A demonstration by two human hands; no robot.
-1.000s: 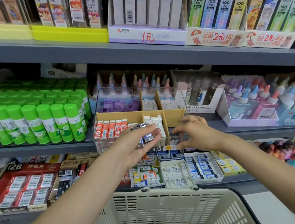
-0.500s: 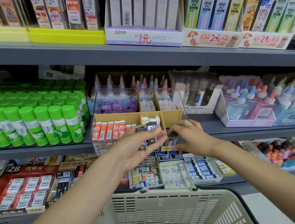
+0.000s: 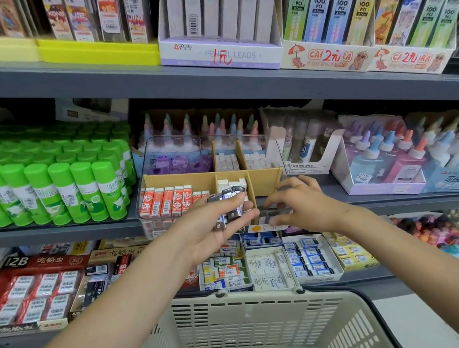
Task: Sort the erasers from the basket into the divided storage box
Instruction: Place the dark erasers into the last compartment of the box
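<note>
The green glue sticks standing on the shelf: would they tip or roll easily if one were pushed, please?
Probably yes. The green glue sticks are tall, narrow cylinders standing upright, so a front one may topple. Lying down, their round bodies would likely roll. Packed tightly in rows, neighbours should steady the ones behind.

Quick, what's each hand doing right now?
Left hand: holding several erasers.
Right hand: at the storage box front, fingers curled; a grip cannot be told.
</note>
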